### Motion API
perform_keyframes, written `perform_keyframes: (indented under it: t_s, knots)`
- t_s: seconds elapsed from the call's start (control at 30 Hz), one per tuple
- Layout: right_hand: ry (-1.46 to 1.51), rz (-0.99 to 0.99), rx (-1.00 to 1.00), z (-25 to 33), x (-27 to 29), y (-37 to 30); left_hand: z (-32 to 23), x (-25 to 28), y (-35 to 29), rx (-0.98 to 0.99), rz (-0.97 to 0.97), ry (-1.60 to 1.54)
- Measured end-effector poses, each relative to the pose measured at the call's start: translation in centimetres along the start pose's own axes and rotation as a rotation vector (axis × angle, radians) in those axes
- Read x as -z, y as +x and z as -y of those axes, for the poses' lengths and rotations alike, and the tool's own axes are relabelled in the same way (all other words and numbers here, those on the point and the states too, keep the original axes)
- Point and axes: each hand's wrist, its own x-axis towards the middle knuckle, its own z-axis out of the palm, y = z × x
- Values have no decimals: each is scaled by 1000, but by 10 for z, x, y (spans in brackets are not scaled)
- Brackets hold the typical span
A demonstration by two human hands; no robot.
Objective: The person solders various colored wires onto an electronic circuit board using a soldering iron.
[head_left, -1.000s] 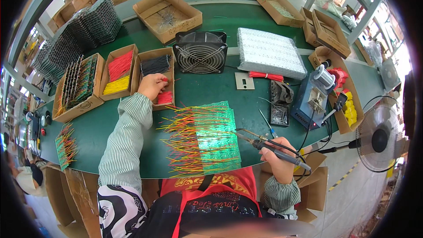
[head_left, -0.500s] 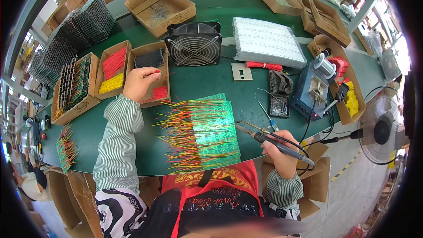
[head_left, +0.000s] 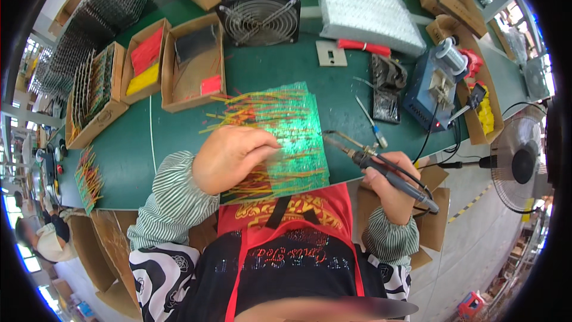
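A panel of green circuit boards (head_left: 298,170) lies in front of me on the bench, with many red and yellow wires (head_left: 244,100) sticking out toward the left. Over its left part is my left hand (head_left: 233,158), thumb and forefinger pinched together at the boards; whatever sits between the fingertips is too small to make out. My right hand (head_left: 394,200) grips a soldering iron (head_left: 404,187) by its dark grey handle. The iron's tip points left and reaches the right edge of the boards. A thin feed tube runs along the iron.
Beyond my left hand stand cardboard boxes of red and yellow wires (head_left: 143,77) and black wires (head_left: 196,45). A black fan (head_left: 259,15) stands at the back. Right of the boards lie a screwdriver-like tool (head_left: 372,122) and a blue solder feeder (head_left: 426,104) with a spool.
My left hand has come from the wire box down and right to the boards, still pinched. The right hand keeps the iron near the boards' right edge. The whole view has shifted slightly.
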Motion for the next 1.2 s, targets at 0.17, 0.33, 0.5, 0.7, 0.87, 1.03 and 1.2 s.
perform_keyframes:
  t_s: [0.17,0.33,0.5,0.7,0.87,1.03,1.2]
  knots:
    - [-60,3,-25,4,8,-16,-8,-25,-7,-70,-6,45]
    - [-68,36,15,7,12,-23,-4,-42,-9,9,45,43]
    - [-106,103,31,4,8,-25,0,-50,-6,13,49,95]
    - [-92,100,3,-3,0,-17,-2,-57,5,-12,35,164]
    - [-161,201,65,-4,0,-12,0,-57,7,60,58,120]
    - [-152,169,40,-4,-5,-9,2,-58,8,52,47,115]
    - [-144,146,38,-3,-6,-6,4,-59,8,42,54,132]
